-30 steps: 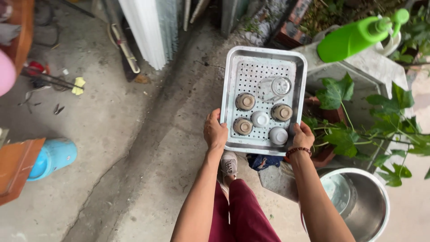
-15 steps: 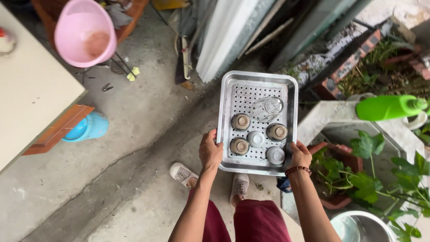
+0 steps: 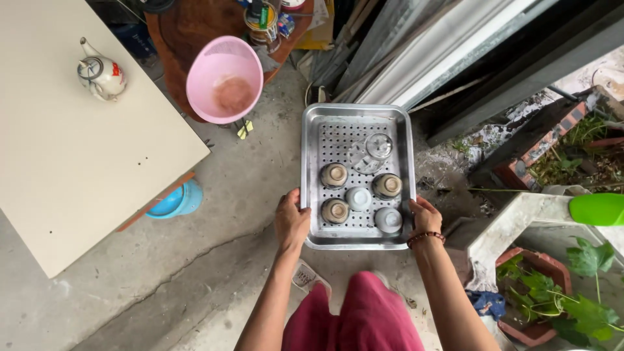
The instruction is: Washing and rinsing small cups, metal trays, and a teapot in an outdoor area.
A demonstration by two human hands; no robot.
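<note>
Tray (image 3: 312, 175) | steel, carrying small cups (image 3: 335, 175) | our left hand (image 3: 292, 221) and right hand (image 3: 426, 216) clenched on its near corners | table (image 3: 65, 162) left.

Soft even daylight, faint shadows, mild sheen on metal tray (image 3: 312, 170), sharp centre, slight edge distortion

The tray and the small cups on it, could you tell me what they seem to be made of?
The tray looks like brushed metal, probably stainless steel: grey sheen, perforated floor. The small cups look like glazed ceramic, brown and pale grey, upside down.
</note>
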